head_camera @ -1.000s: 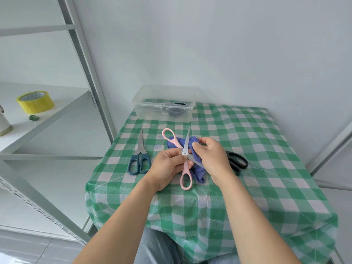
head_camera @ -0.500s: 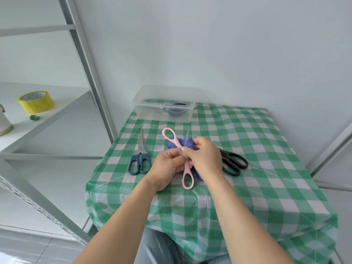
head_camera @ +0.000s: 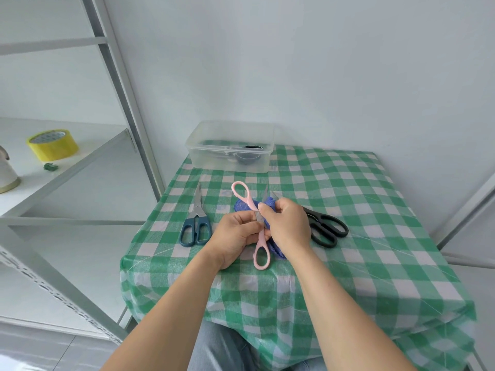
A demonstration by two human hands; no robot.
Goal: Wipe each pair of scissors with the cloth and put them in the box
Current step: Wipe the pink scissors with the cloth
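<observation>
At frame centre I see my left hand point(head_camera: 235, 236) pinching the open pink-handled scissors point(head_camera: 257, 226) near the pivot, thumb and fingers pressed on it. My right hand point(head_camera: 288, 228) has its fingers closed around the crumpled blue cloth point(head_camera: 267, 203), pressing it against the blades. Left of the hands, 1 pair of dark-blue-handled scissors point(head_camera: 195, 223) lies on the green-checked tablecloth point(head_camera: 361, 210); black-handled scissors point(head_camera: 325, 227) lie right. The clear plastic box point(head_camera: 230, 148) sits above, at the table's far edge.
</observation>
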